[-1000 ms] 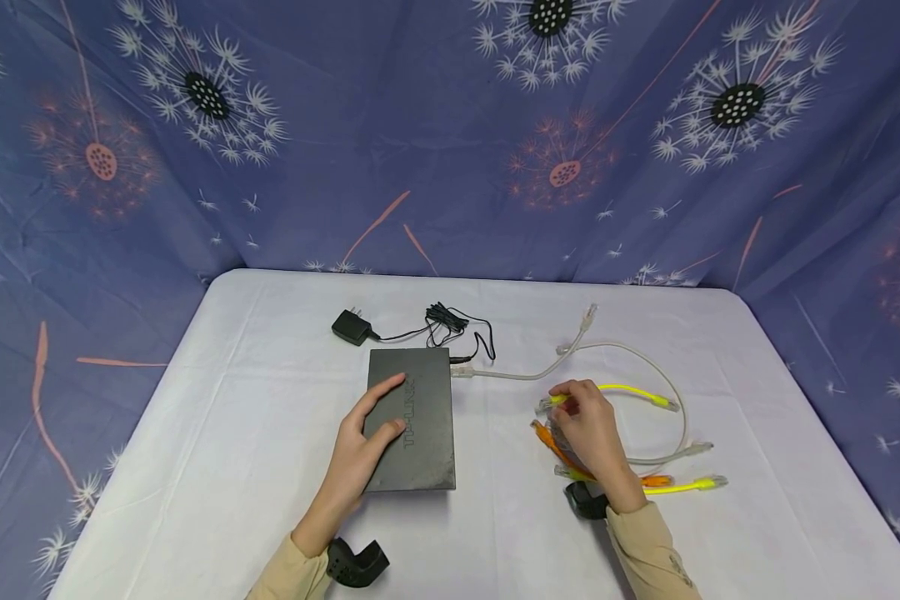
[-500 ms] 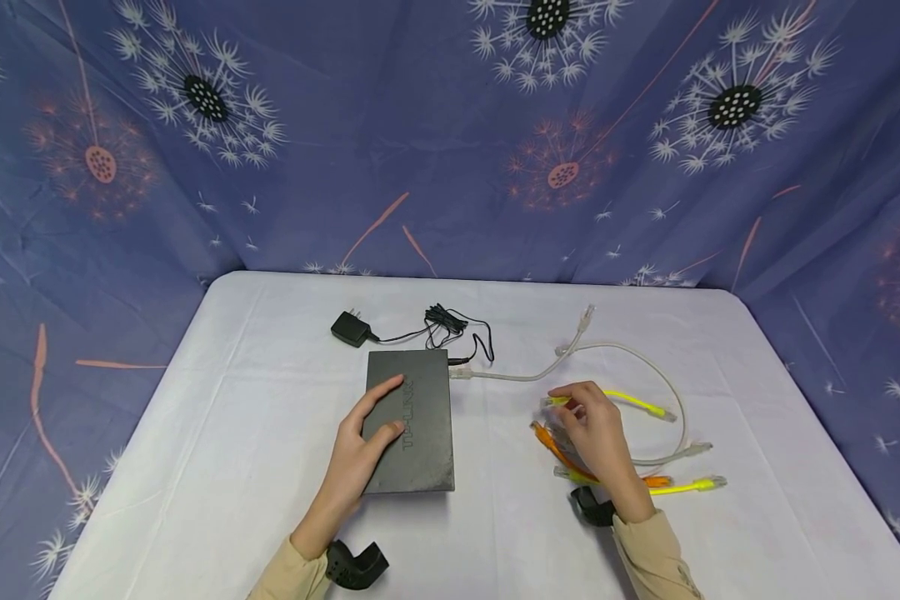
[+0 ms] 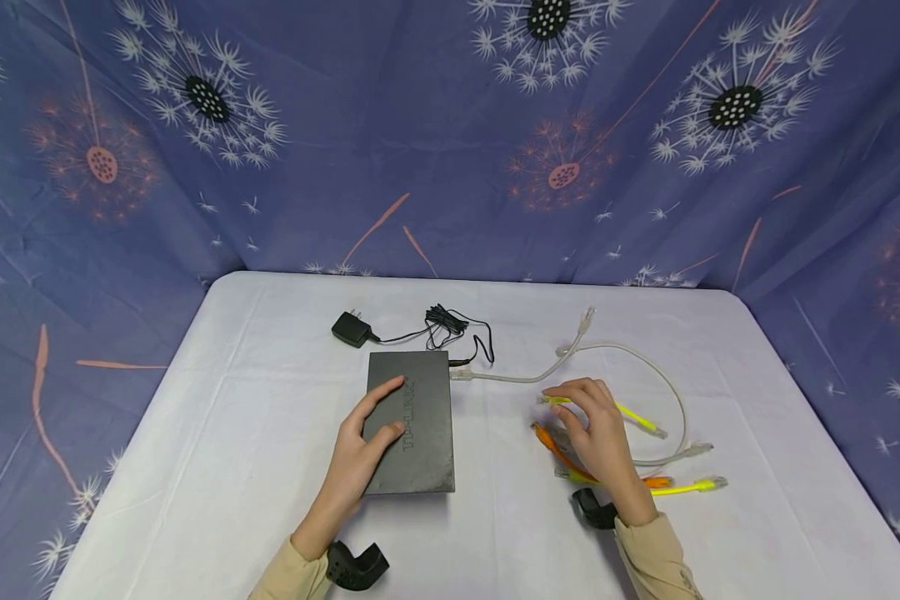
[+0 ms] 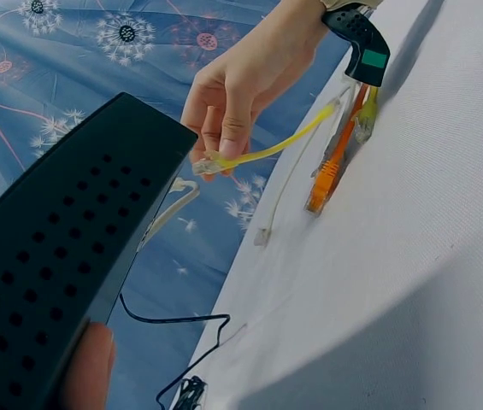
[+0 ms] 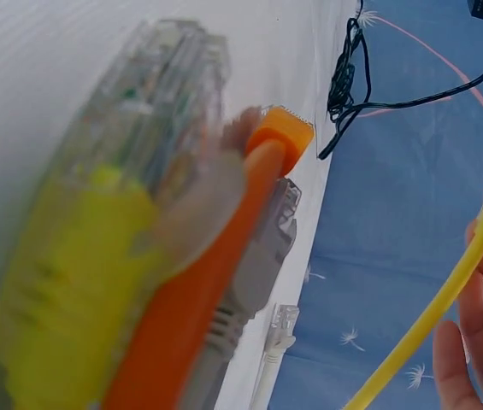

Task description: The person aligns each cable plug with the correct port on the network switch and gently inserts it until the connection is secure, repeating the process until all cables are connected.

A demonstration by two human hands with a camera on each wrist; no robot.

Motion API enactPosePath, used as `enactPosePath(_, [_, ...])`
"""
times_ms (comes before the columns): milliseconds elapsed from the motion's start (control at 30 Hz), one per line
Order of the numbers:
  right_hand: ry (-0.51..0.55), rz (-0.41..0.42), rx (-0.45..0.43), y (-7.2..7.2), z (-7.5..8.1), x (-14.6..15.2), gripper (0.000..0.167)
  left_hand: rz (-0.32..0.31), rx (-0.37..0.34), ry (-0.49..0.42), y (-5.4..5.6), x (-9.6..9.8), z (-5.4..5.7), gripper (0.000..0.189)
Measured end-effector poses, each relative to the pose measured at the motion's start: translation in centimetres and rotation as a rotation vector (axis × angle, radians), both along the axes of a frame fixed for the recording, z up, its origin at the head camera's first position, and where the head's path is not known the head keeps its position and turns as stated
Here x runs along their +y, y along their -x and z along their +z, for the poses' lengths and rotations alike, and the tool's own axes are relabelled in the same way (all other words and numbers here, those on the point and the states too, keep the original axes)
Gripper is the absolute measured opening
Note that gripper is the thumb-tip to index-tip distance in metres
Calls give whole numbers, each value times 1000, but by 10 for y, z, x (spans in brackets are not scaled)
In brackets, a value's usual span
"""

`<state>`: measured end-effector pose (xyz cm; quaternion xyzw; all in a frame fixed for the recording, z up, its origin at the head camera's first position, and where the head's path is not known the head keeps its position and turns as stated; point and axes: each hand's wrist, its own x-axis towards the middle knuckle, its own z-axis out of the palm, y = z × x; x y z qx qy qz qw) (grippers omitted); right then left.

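Observation:
My left hand (image 3: pixel 356 446) grips a dark grey TP-LINK network switch (image 3: pixel 429 437), thumb and forefinger across its top, the other fingers mostly hidden. Rows of vent holes show on the switch (image 4: pixel 44 248) in the left wrist view. Right of it, my right hand (image 3: pixel 598 429) pinches a short yellow network cable (image 3: pixel 640 418) just behind one plug, and that plug (image 4: pixel 211 164) points toward the switch. The cable's other end hangs out behind the hand. A whitish network cable (image 3: pixel 513 377) and a black power lead (image 3: pixel 460 362) are plugged into the switch's right side.
A black power adapter (image 3: pixel 352 328) and its bundled cord (image 3: pixel 444 317) lie behind the switch. Beneath my right hand lie an orange cable (image 3: pixel 551 442), another yellow cable (image 3: pixel 697 485) and a looped grey cable (image 3: pixel 682 400). Both wrists wear black camera mounts (image 3: pixel 356 565).
The free end of the held yellow cable has swung toward me and slightly left as my right hand turned. My left hand and the switch have stayed almost still.

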<state>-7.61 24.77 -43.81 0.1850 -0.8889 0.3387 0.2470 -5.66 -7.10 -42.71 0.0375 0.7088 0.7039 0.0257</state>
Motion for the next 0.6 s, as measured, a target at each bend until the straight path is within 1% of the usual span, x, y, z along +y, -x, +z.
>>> enactPosePath(200, [0,9,36,-1,1,0,31,3,-5,-1,-1,0,0,56])
enactPosePath(400, [63,67,26,-1,4,-1,34,-5,10,5,-2,0,-2,56])
enactPosePath(600, [99,116,97,0,11,-5,41,-13,23,7,-2,0,-2,55])
